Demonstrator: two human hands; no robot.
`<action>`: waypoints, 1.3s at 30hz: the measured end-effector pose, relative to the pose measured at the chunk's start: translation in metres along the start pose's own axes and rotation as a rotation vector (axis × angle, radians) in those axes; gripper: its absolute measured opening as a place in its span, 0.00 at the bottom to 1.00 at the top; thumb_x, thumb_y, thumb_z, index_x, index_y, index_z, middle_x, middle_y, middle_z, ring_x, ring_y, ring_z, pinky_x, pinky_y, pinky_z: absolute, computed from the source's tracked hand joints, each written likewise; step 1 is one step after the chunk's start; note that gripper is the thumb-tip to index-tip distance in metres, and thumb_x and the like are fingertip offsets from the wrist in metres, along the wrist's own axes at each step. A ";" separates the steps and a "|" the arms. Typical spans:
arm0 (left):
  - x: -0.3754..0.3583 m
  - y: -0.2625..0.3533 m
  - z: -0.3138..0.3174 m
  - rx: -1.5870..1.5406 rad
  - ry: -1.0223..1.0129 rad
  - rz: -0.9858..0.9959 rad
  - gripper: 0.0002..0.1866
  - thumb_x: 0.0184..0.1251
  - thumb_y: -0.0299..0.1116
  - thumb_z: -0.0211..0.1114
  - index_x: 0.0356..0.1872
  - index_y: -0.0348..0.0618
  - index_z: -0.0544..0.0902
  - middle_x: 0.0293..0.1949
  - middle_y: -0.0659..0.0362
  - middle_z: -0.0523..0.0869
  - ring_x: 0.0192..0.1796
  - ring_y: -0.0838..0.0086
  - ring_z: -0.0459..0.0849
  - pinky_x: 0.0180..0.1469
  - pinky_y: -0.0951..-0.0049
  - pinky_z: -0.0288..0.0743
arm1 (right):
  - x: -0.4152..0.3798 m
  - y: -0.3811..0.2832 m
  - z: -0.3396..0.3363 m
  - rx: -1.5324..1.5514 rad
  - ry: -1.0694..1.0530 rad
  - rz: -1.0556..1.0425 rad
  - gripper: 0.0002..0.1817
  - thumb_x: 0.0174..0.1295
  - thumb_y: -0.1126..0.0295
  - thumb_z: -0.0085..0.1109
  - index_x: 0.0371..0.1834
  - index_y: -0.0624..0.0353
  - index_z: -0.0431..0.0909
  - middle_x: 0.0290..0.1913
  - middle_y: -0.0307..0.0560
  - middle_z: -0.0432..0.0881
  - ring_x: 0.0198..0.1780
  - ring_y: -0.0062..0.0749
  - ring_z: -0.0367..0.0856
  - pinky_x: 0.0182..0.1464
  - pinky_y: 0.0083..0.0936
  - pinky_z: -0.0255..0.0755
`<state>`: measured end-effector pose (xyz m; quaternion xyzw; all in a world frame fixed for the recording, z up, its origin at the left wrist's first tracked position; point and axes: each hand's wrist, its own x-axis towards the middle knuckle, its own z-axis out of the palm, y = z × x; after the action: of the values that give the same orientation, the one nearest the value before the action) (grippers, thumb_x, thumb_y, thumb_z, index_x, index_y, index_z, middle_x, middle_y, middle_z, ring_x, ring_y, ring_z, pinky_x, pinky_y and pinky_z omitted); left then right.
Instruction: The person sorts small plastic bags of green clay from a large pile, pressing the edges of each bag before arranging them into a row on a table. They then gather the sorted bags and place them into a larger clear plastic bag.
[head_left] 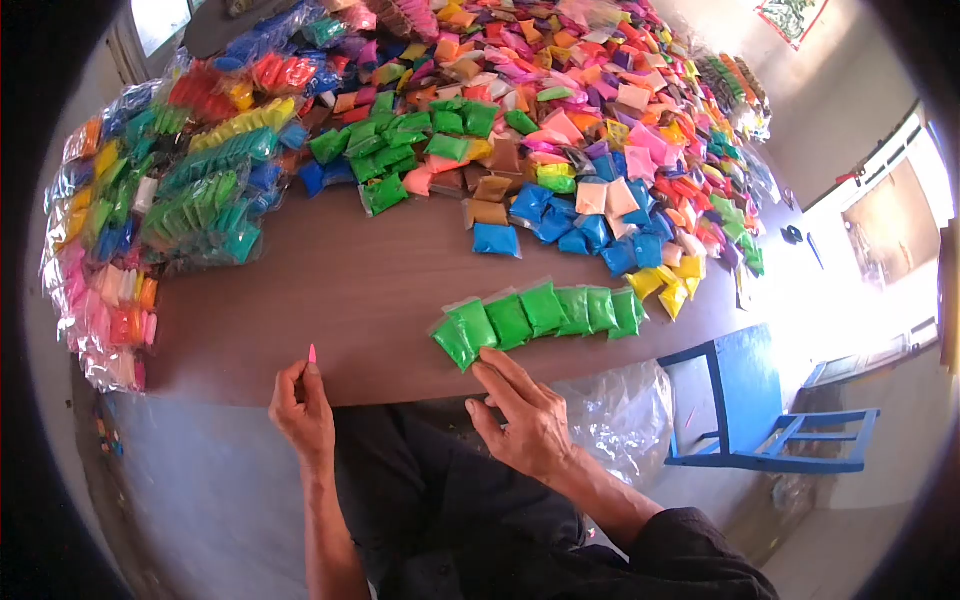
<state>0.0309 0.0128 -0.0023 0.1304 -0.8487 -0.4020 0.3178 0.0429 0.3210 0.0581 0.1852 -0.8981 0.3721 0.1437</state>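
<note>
A small pink pointed piece (312, 353) sticks up between the thumb and fingers of my left hand (302, 408), which is closed on it near the table's front edge. What the pink piece is, I cannot make out. My right hand (522, 412) is open, its fingers stretched toward the near side of a row of green packets (508, 318). The fingertips appear to touch the lower edge of the row. These clear-wrapped packets overlap one another in a slightly curved line across the brown table (330, 270).
A large heap of many-coloured packets (560, 90) covers the table's far side. Stacked packets in clear bags (205, 190) line the left side. Beyond the right edge stands a blue chair (745, 390), with a clear plastic bag (625, 415) hanging beside my right forearm.
</note>
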 end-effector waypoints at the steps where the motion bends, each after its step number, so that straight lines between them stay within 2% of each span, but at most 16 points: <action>1: 0.000 -0.001 0.001 -0.001 0.008 0.015 0.09 0.85 0.34 0.71 0.47 0.38 0.90 0.37 0.63 0.91 0.36 0.79 0.84 0.40 0.74 0.79 | 0.000 0.001 -0.002 0.006 0.002 -0.001 0.26 0.66 0.70 0.78 0.67 0.62 0.86 0.73 0.55 0.85 0.47 0.45 0.96 0.47 0.39 0.89; 8: -0.002 -0.005 0.001 0.088 0.014 0.020 0.10 0.85 0.36 0.72 0.48 0.38 0.91 0.36 0.63 0.91 0.35 0.79 0.83 0.40 0.73 0.79 | -0.013 0.020 -0.011 0.039 0.109 0.090 0.24 0.68 0.70 0.78 0.67 0.62 0.86 0.73 0.56 0.85 0.37 0.35 0.96 0.42 0.35 0.90; 11: -0.002 -0.009 0.006 0.062 0.059 0.037 0.06 0.83 0.30 0.72 0.46 0.37 0.90 0.33 0.61 0.89 0.33 0.79 0.82 0.37 0.74 0.77 | -0.017 0.025 -0.011 0.017 0.094 0.097 0.24 0.68 0.70 0.78 0.67 0.64 0.86 0.73 0.57 0.86 0.37 0.35 0.96 0.43 0.35 0.90; 20: -0.001 -0.006 0.003 0.082 0.023 0.018 0.07 0.84 0.31 0.72 0.49 0.38 0.91 0.36 0.60 0.90 0.35 0.77 0.84 0.40 0.72 0.80 | -0.023 0.041 -0.027 0.026 0.234 0.186 0.23 0.67 0.72 0.78 0.64 0.66 0.87 0.73 0.57 0.86 0.35 0.34 0.96 0.42 0.34 0.90; 23: -0.001 -0.009 0.001 0.122 0.012 0.083 0.12 0.87 0.37 0.70 0.51 0.37 0.91 0.39 0.61 0.91 0.39 0.78 0.84 0.44 0.72 0.80 | -0.022 0.045 -0.027 -0.008 0.228 0.182 0.23 0.67 0.72 0.78 0.64 0.67 0.87 0.73 0.56 0.86 0.34 0.33 0.95 0.42 0.33 0.90; 26: -0.002 -0.011 0.000 0.077 -0.021 0.010 0.13 0.87 0.38 0.70 0.52 0.37 0.91 0.39 0.60 0.91 0.40 0.77 0.85 0.46 0.71 0.81 | -0.026 0.048 -0.028 -0.001 0.206 0.160 0.23 0.67 0.73 0.77 0.64 0.66 0.88 0.72 0.56 0.87 0.34 0.33 0.95 0.41 0.33 0.89; 29: -0.001 -0.012 0.002 0.115 0.018 0.070 0.09 0.86 0.34 0.70 0.50 0.37 0.90 0.39 0.59 0.91 0.38 0.74 0.87 0.44 0.70 0.83 | -0.030 0.047 -0.031 -0.003 0.244 0.190 0.22 0.67 0.73 0.77 0.63 0.66 0.88 0.71 0.56 0.88 0.33 0.33 0.95 0.40 0.33 0.89; 32: -0.002 -0.011 0.001 0.078 -0.003 -0.010 0.09 0.86 0.34 0.70 0.50 0.37 0.90 0.38 0.59 0.91 0.38 0.75 0.86 0.44 0.70 0.82 | -0.031 0.051 -0.036 0.003 0.288 0.196 0.22 0.67 0.72 0.78 0.63 0.65 0.88 0.71 0.56 0.88 0.33 0.33 0.94 0.40 0.33 0.89; 35: 0.000 -0.011 0.003 0.101 0.027 0.114 0.10 0.86 0.35 0.71 0.50 0.37 0.90 0.37 0.60 0.89 0.37 0.76 0.84 0.42 0.71 0.81 | -0.032 0.058 -0.036 -0.005 0.331 0.191 0.22 0.66 0.73 0.78 0.63 0.65 0.88 0.71 0.55 0.88 0.33 0.34 0.94 0.39 0.32 0.89; 39: -0.001 -0.005 0.001 0.114 0.001 0.051 0.10 0.86 0.35 0.71 0.49 0.37 0.90 0.38 0.60 0.88 0.36 0.76 0.82 0.41 0.72 0.79 | -0.032 0.060 -0.037 -0.038 0.317 0.216 0.21 0.67 0.73 0.77 0.62 0.64 0.89 0.70 0.55 0.89 0.32 0.33 0.93 0.39 0.32 0.88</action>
<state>0.0307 0.0107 -0.0066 0.1270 -0.8732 -0.3446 0.3203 0.0500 0.3940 0.0337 0.0241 -0.8857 0.3930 0.2461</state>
